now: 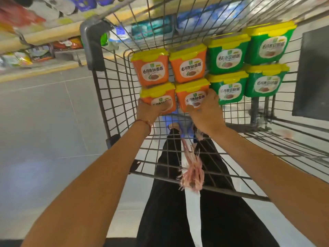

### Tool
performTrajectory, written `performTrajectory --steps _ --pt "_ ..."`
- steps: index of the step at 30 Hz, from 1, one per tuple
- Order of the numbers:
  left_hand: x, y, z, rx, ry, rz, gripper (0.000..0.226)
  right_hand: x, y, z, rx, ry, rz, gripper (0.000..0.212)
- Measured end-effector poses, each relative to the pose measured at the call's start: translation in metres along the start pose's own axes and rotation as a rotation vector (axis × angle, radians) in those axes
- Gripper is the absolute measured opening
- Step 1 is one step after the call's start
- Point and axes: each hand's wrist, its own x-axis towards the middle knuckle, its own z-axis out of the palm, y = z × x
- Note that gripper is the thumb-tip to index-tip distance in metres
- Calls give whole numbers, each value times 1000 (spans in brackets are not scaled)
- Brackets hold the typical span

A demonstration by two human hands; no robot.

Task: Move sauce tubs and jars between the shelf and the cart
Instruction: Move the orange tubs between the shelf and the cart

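Left hand [148, 111]: fingers curled round the near side of the near-left orange tub [161, 94], covering part of its label. A thin red bracelet [144, 122] sits on the wrist.
Right hand [207, 115]: grips the near-right orange tub [191, 93], thumb up at its right edge, fingers across the near left corner.
Where the tubs are: all inside the cart [115, 90]. The two held ones are in the near row, touching each other and the far orange tubs [188, 66] behind them.
Handling, judged: filled sauce tubs, so probably fairly heavy for one hand each. Walls are rigid plastic, not fragile. The glossy film wrap looks slippery.
Where to hold, judged: across the two side walls just under the lid rim, where the overhang stops a slide. Do not lift by the lid alone; it may pop.
Shapes: squarish tubs, rounded corners, narrowing away from the lid; yellow snap lids with a lip; oval white label on each.
Green tubs [228, 57]: four, same form, packed to the right of the orange block.
Cart make: grey wire grid, grey plastic corner at far left.
Shelf [44, 38]: far left, blurred; bright packets, no detail readable.
Floor [44, 107]: smooth pale tile.
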Motion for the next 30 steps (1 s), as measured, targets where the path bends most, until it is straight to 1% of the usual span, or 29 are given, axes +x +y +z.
performTrajectory --steps 2,3,5,7,10,12,14,15,17,21,25,28,30 --pt "2 -2 2 -36 -7 39 58 2 1 6 11 10 -7 87" --pt "2 -3 4 -67 4 37 56 2 2 9 17 16 -16 88" --pt "2 -4 7 -117 35 -5 53 2 6 12 20 27 -30 89" --pt "3 -5 7 -119 36 -45 50 4 7 10 -8 30 -38 86" --pt "3 -9 6 -147 -5 -124 50 8 9 3 -34 7 -17 78" --pt "-1 -11 5 -228 -31 -200 46 9 10 1 -29 0 -16 74" --pt "-9 -9 5 -325 -77 -277 43 8 11 -1 -40 -6 -30 74" --pt "-11 -9 5 -365 -97 -291 48 8 12 -1 -45 -12 -40 76" --pt "-14 -8 4 -389 -105 -291 60 7 12 -3 -50 -25 -48 76" --pt "-22 2 -7 -335 -117 -283 39 8 14 -3 -40 -36 -50 71" --pt "-34 17 -19 -379 -124 -286 43 12 13 0 -20 -40 -21 65" --pt "-40 24 -21 -443 -118 -298 45 14 8 7 31 -22 22 76" --pt "-42 25 -21 -441 -107 -307 44 19 7 15 89 -21 27 79"
